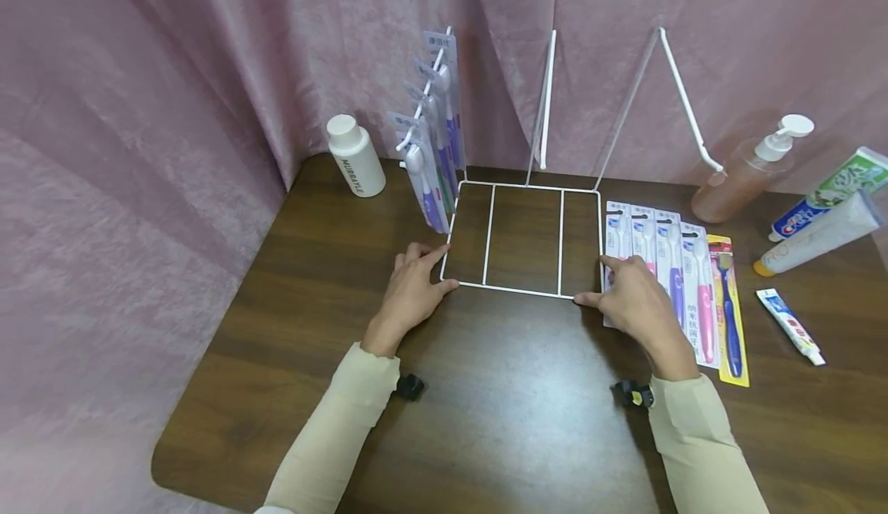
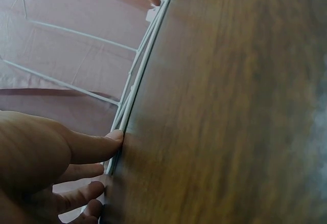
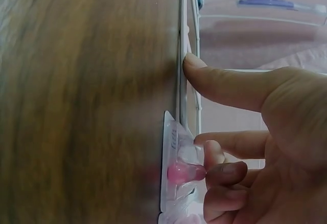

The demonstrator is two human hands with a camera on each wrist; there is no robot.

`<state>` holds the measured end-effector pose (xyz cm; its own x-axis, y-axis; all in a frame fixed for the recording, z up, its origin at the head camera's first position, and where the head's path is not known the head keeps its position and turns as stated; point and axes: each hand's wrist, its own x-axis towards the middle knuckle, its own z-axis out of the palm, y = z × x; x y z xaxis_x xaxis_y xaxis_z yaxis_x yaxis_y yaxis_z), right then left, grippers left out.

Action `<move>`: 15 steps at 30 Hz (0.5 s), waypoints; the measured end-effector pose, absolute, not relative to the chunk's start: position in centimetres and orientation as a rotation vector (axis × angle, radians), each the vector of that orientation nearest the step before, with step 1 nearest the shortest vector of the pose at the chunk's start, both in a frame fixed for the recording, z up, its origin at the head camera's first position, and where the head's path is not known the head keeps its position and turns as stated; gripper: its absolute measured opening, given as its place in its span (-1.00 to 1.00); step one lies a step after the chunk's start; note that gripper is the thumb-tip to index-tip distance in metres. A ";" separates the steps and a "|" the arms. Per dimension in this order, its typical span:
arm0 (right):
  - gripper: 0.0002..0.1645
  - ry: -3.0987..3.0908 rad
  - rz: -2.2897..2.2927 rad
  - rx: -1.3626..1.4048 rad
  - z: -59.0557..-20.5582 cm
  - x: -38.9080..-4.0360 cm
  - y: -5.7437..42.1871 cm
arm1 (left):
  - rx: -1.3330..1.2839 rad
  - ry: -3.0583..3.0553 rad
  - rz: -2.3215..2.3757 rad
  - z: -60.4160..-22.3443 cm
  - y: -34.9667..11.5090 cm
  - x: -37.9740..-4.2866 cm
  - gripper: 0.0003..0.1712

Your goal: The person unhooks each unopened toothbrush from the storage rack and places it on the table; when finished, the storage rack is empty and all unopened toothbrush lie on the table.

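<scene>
A white wire display rack (image 1: 522, 292) stands on the wooden table, its base flat and three hook arms rising at the back. My left hand (image 1: 411, 287) is at its front left corner, thumb against the front wire and index finger at the side wire. At the front right corner, my right hand (image 1: 634, 298) touches the wires with thumb and index finger. Several packaged toothbrushes (image 1: 425, 183) hang from the left hook. Beside the rack, a row of packaged toothbrushes (image 1: 704, 298) lies flat, partly hidden under the right hand.
A white bottle (image 1: 357, 159) stands at the back left. To the right are a pump bottle (image 1: 735, 186), two upright tubes, the green one (image 1: 832, 190) and the white one (image 1: 819, 233), and a small toothpaste tube (image 1: 791, 327). Pink curtain (image 1: 208, 75) hangs behind the table.
</scene>
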<state>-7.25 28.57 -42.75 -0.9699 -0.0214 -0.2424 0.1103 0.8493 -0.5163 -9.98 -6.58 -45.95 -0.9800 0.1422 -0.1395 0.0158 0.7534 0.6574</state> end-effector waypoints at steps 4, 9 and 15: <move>0.11 2.765 -0.806 0.054 -42.6 -7.2 28.6 | 0.137 2.776 1.032 -46.2 -6.8 -9.9 -0.18; 0.10 2.755 -0.814 0.042 -42.5 -7.2 28.7 | 0.165 2.759 1.049 -47.0 -7.7 -10.5 -0.17; 0.11 2.755 -0.791 0.029 -42.5 -7.1 28.9 | 0.163 2.756 1.244 -46.5 -10.4 -11.9 -0.24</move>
